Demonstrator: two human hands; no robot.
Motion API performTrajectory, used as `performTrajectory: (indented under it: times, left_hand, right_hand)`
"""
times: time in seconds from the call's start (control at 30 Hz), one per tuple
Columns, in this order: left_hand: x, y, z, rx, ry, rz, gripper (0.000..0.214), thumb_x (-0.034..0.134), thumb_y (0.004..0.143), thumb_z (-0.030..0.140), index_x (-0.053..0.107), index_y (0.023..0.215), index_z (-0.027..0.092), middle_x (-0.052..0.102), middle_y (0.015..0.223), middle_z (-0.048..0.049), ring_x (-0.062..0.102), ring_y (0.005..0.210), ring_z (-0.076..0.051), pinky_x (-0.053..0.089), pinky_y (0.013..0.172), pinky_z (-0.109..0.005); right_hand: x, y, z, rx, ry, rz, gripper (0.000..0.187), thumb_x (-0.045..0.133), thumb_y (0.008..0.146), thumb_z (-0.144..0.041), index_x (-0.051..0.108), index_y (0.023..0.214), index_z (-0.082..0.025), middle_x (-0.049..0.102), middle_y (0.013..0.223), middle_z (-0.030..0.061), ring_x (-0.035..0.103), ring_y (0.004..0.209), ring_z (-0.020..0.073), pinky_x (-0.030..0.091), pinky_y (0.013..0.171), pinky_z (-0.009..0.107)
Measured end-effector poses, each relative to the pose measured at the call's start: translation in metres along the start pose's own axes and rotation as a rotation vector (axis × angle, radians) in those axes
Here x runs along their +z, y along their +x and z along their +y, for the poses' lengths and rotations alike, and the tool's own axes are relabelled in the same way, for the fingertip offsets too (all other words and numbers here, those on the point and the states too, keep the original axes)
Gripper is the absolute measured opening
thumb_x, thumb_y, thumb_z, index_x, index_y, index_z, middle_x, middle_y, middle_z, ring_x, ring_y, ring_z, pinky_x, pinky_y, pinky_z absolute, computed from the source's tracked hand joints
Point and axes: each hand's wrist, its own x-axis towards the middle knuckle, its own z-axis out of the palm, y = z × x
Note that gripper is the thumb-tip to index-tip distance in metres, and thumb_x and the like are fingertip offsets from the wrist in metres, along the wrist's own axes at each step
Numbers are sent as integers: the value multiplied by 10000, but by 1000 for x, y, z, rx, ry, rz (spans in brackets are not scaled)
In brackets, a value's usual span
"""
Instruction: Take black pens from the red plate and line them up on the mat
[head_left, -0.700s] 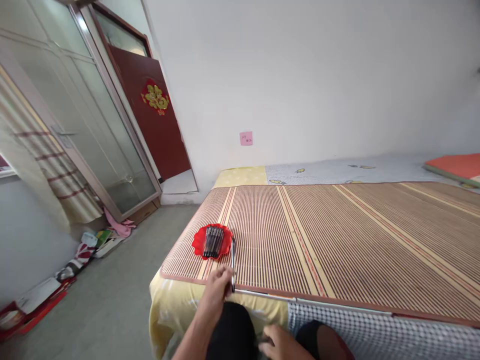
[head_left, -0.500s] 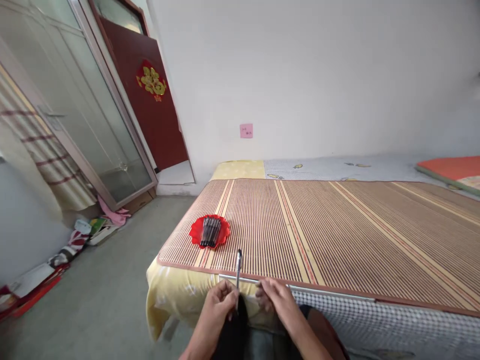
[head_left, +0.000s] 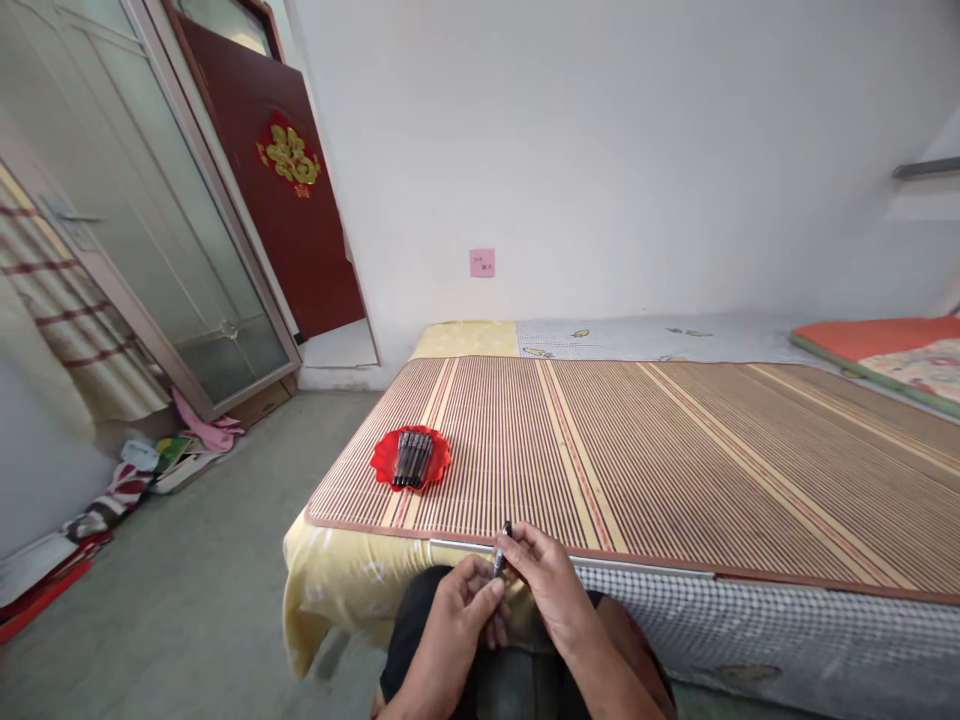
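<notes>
A black-capped pen (head_left: 499, 562) is held between my two hands, just in front of the bed's near edge. My left hand (head_left: 463, 612) is closed on its lower part, thumb pressed against the fingers. Near the capped top end, my right hand (head_left: 541, 568) pinches the pen with thumb and fingers. My fingers hide part of the barrel. On the mat to the left, a red scalloped plate (head_left: 381, 462) bears several similar pens (head_left: 413, 460) lying side by side with their dark ends toward me.
A striped bamboo mat (head_left: 495, 440) covers the bed, over a yellow sheet (head_left: 352, 560). An orange folded quilt (head_left: 840, 340) lies at the far right. A pink note (head_left: 482, 263) is on the wall. Books and cloths line the floor at left, near a glass door (head_left: 195, 250).
My right hand has moved in and taken hold of the pen's upper part; before, only my left hand held it. The pen is now lower and more tilted. The view has turned slightly right.
</notes>
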Motion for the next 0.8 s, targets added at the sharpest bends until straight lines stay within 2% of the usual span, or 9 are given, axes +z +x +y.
performTrajectory:
  times: [0.13,0.27,0.4,0.5,0.57,0.67,0.73,0.8]
  left_hand:
    - [5,-3,-2,-2,-32,33,517,766,745,642,525,729,184,595,549,36,341,355,-25,233,386,-175]
    - [10,-3,8,27,36,43,529,756,745,660,526,727,183,577,545,46,338,360,-22,220,384,-171]
    - [19,0,29,-4,44,45,549,774,703,677,510,722,197,543,527,65,343,381,-32,221,377,-163]
    - [23,-2,33,-35,21,29,536,785,696,661,512,727,201,545,521,65,337,383,-35,215,373,-161]
    - [22,-7,26,-76,12,-5,521,784,707,646,513,721,201,546,511,62,321,373,-32,205,367,-164]
    - [14,-17,8,-175,-9,-81,532,777,705,665,505,715,207,538,472,61,292,342,-30,179,352,-171]
    - [9,-23,-1,-190,-42,-88,546,769,703,686,499,735,213,543,465,63,278,325,-29,169,345,-173]
    - [6,-25,-1,-157,-68,-46,533,767,721,670,496,759,213,562,487,62,288,326,-26,181,349,-170]
  right_hand:
    - [3,-6,-1,0,14,60,492,838,664,-619,633,705,-173,567,626,-30,521,606,129,406,580,242]
    - [4,-5,-7,-37,53,149,501,853,634,-620,645,707,-170,584,651,-19,542,642,141,426,613,250]
    - [9,-6,-9,-19,114,166,463,847,664,-593,641,721,-183,585,644,-22,548,612,143,421,582,256]
    - [5,-4,-9,9,152,167,458,845,666,-591,635,720,-187,574,626,-27,530,573,138,409,549,262]
    - [-10,2,-15,-15,173,239,457,848,658,-588,636,710,-187,576,626,-22,527,580,139,418,555,268]
    - [-53,15,-36,-151,289,474,417,868,625,-524,619,705,-200,607,694,-7,561,641,149,464,603,285]
    - [-80,20,-51,-206,411,540,344,860,646,-425,609,740,-208,634,784,3,597,706,157,508,668,309]
    - [-94,18,-60,-190,487,506,278,833,662,-347,635,801,-210,651,848,17,624,771,170,526,687,314]
